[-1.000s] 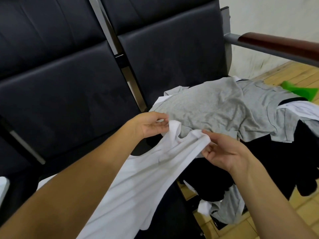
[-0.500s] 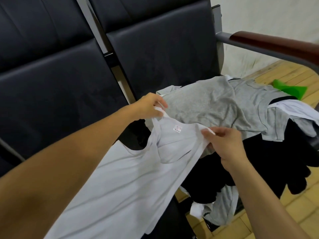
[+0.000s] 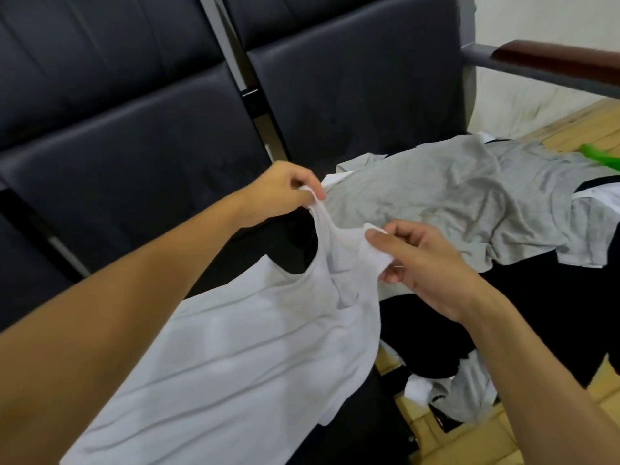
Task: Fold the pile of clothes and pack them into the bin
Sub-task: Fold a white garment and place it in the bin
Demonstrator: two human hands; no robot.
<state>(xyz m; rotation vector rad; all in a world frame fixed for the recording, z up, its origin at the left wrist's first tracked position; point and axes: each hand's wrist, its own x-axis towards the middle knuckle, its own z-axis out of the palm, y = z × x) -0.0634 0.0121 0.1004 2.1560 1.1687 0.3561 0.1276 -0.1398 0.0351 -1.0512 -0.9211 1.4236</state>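
At about nine o'clock stand the black padded seats (image 3: 127, 135), their cushions parted by a dark metal bar (image 3: 250, 95). Across the lower half, from seven o'clock up toward the centre, a white vest (image 3: 241, 357) hangs stretched, its cloth creased in long diagonal folds. The left hand (image 3: 285, 189), just left of centre at about eleven o'clock, has its fingers curled and pinches one shoulder strap of the vest, pulling it up. Just right of centre, at about three o'clock from that hand, the right hand (image 3: 426, 263) pinches the other strap between thumb and curled fingers, bunching the white cloth. No label, brand or writing can be read on the vest. Behind both hands, from one to three o'clock, lies the pile of clothes (image 3: 503, 250) on the seat: a grey T-shirt (image 3: 446, 193) spread on top, black garments (image 3: 543, 303) under it, with white and grey pieces hanging off the seat's front edge at about five o'clock. At two o'clock runs a wooden armrest (image 3: 557, 62) on a grey frame, with something green (image 3: 600, 157) on the wooden floor (image 3: 570, 125) beneath it.
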